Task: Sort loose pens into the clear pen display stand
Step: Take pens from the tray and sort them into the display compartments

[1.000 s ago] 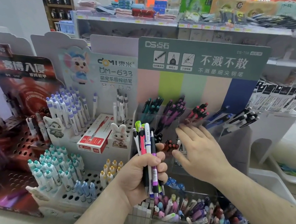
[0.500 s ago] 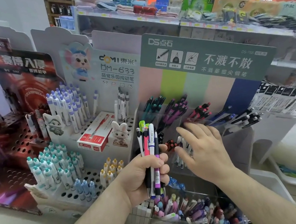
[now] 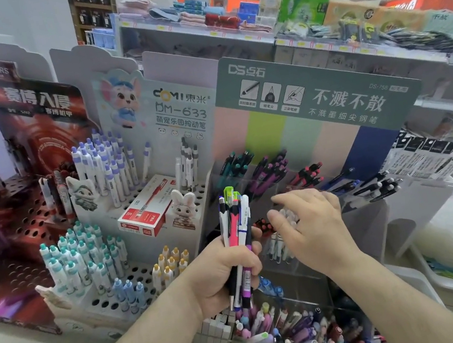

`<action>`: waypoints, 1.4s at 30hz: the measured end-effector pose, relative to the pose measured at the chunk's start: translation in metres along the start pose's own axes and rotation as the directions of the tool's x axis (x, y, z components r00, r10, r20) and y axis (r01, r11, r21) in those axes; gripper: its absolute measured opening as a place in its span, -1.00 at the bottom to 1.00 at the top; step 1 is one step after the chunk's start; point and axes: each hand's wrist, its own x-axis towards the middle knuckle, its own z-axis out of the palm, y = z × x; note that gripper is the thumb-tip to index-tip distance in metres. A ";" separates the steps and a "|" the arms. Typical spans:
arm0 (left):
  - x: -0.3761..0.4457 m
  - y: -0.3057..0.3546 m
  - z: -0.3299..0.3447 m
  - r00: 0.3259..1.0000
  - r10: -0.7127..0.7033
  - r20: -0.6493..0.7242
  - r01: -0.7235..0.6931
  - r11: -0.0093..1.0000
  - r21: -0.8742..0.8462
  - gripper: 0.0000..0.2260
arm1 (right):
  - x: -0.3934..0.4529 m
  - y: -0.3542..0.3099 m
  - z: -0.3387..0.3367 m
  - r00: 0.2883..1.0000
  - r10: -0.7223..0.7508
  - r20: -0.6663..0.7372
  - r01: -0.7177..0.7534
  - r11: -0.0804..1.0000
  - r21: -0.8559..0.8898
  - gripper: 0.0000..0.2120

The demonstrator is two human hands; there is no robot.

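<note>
Fingers of the left hand were curled tight round a bunch of loose pens, held upright in front of the clear pen display stand, near its left side. The bunch mixed a white barrel, a pink one, a dark one and a yellow-green cap at the top, with the tips poking out below the fist. The right hand hung just right of the bunch, palm down, its fingers spread and relaxed and holding nothing, over the stand's middle tier where white pens lay in a compartment; whether the fingertips touched those pens could not be told.

On the far tier the stand already held teal pens, purple pens, red and black pens and, farther right, black pens, each colour in its own slot. The sorting looked to be midway, at the point between one placement and the next pick. The next move would likely call for the free hand to pinch a single pen out of the bunch without loosening the rest, then match its colour to a slot and slide it in at the same slant as its neighbours.
</note>
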 end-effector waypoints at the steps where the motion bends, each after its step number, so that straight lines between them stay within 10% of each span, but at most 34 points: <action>1: 0.000 0.000 0.000 1.000 0.001 -0.031 0.000 0.998 0.058 -0.62 | 0.002 -0.008 -0.006 0.998 0.058 -0.010 -0.056 0.989 0.139 -0.71; 8: 0.001 -0.003 -0.004 0.983 0.087 -0.164 -0.012 0.911 0.411 -0.73 | -0.001 -0.046 -0.015 0.951 0.159 0.265 -0.282 0.797 0.534 -0.90; 27: 0.002 -0.002 -0.011 0.976 0.170 -0.138 -0.030 0.727 0.686 -0.77 | -0.008 -0.039 -0.019 0.948 0.206 0.241 -0.317 0.582 0.749 -0.75; 37: 0.001 0.001 -0.021 0.993 -0.027 0.116 -0.040 0.844 0.535 -0.67 | -0.004 -0.031 -0.022 0.909 0.178 0.377 -0.411 0.543 0.732 -0.73; 42: -0.002 0.003 -0.025 0.913 -0.104 0.394 0.025 0.980 0.200 -0.58 | 0.003 -0.027 -0.020 0.839 0.000 0.544 -0.523 0.277 0.806 -0.48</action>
